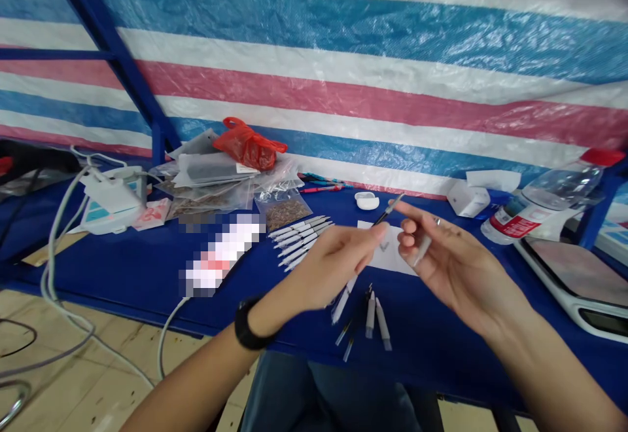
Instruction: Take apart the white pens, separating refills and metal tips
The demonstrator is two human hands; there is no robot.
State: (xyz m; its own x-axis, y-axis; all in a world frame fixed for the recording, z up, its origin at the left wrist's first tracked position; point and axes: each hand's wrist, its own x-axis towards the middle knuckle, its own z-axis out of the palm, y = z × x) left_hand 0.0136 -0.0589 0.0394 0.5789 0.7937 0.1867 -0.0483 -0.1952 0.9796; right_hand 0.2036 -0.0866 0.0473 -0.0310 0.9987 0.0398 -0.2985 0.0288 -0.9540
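My left hand (336, 265), with a black band at its wrist, is closed around a pen. The pen's white barrel (345, 298) shows below the hand, and its dark grip and metal tip (391, 206) point up and right. My right hand (454, 265) has its index fingertip at that tip. Its curled fingers hold a small whitish tube-like piece (422, 249). Beneath the hands lies a white paper (400, 263) with a dark scribble. Nearer me are two white pen barrels (371, 317) and thin pen refills (348, 349). Several white pens (304, 239) lie in a row on the left.
Plastic bags of brown pieces (282, 211), a red bag (248, 144) and a white earbud case (366, 200) are at the back. A bottle (530, 213) and a scale (579, 275) stand right. Cables (53, 268) and a blurred phone-like object (220, 258) are left.
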